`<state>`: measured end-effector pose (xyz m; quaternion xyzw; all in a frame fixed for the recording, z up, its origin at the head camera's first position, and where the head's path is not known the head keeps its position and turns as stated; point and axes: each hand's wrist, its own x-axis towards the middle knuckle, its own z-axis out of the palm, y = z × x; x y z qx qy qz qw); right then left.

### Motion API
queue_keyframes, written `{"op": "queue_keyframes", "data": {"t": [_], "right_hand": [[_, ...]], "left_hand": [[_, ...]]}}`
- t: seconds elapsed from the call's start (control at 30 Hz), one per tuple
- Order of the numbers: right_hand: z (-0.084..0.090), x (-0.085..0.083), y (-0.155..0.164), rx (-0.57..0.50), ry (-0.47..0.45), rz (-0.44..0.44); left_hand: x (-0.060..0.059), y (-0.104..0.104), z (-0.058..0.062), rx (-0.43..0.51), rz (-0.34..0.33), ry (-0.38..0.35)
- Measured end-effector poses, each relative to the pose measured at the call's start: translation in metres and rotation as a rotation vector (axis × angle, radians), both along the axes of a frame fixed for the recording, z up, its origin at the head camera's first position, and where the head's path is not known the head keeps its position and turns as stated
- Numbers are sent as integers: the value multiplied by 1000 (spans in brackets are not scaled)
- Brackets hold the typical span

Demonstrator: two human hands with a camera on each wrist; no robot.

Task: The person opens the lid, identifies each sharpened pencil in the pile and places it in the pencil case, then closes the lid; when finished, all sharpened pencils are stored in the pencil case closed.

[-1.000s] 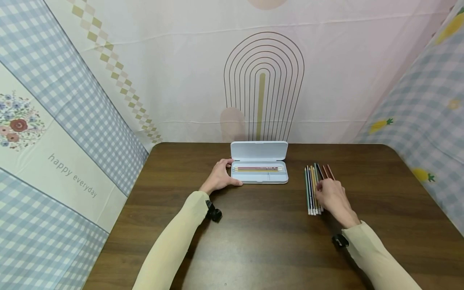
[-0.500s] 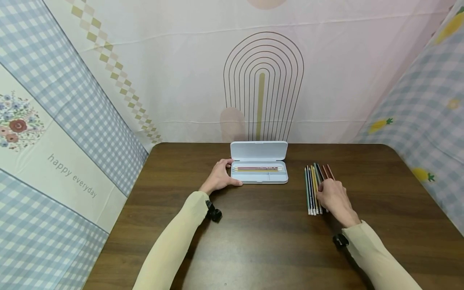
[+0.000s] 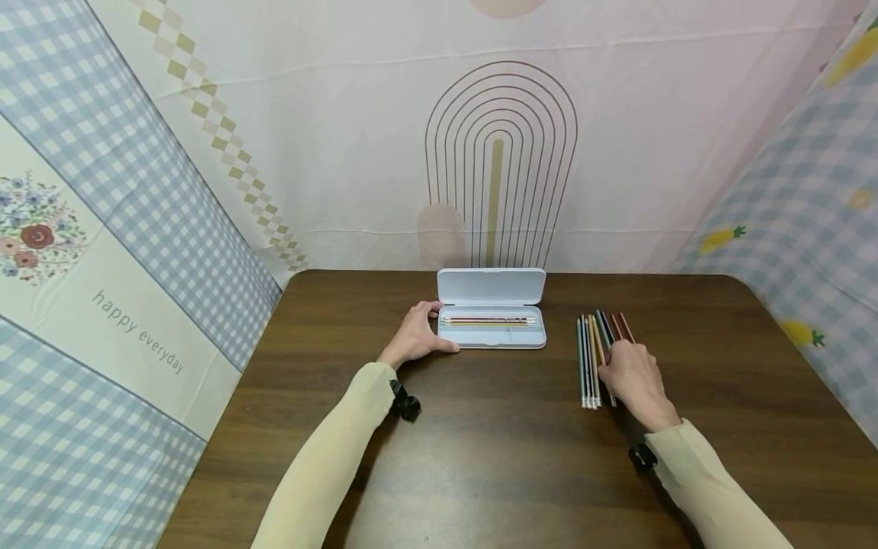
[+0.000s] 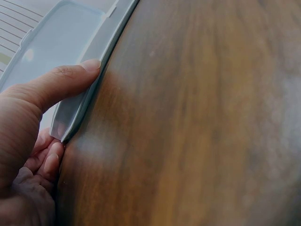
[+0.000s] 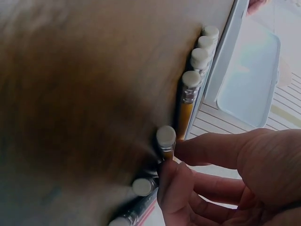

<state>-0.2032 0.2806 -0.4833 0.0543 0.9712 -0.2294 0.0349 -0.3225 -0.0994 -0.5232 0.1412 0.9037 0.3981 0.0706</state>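
A light blue pencil case (image 3: 473, 335) lies with its lid raised at the back of the table, a few pencils (image 3: 487, 321) inside it. My left hand (image 3: 414, 333) grips its left end, thumb along the front edge and fingers round the side, as the left wrist view also shows. To the right, my right hand (image 3: 631, 374) pinches a pencil (image 5: 166, 136) between thumb and forefinger close to its white eraser end. Left of that hand several pencils (image 3: 587, 362) lie side by side. Darker and reddish pencils (image 3: 627, 328) stick out beyond the knuckles, partly hidden by the hand.
Brown wood table (image 3: 480, 457) under everything. A patterned white cloth (image 3: 343, 152) hangs right behind its back edge, with checked cloths (image 3: 809, 191) at the sides. Bare tabletop lies between the case and the loose pencils.
The pinched pencil's eraser end has come slightly rightward, apart from the row on its left. The right hand has shifted only a little; the left hand and case have stayed in place.
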Motion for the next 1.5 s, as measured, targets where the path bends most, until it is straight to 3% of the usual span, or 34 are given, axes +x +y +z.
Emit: {"op": "queue_keyframes", "data": {"t": [0.17,0.43,0.7,1.23,1.5], "right_hand": [[0,-1,1,19,26,8],[2,-1,0,21,-40,-20],[3,3,2,-1,-31,-54],[8,5,-3,-39,143,-75],[15,4,-5,-51,180,-14]], "left_hand": [[0,0,1,3,-1,0],[1,0,2,-1,-3,-6],[2,0,2,3,0,1],[2,0,3,3,3,-5],[2,0,2,8,0,-11]]}}
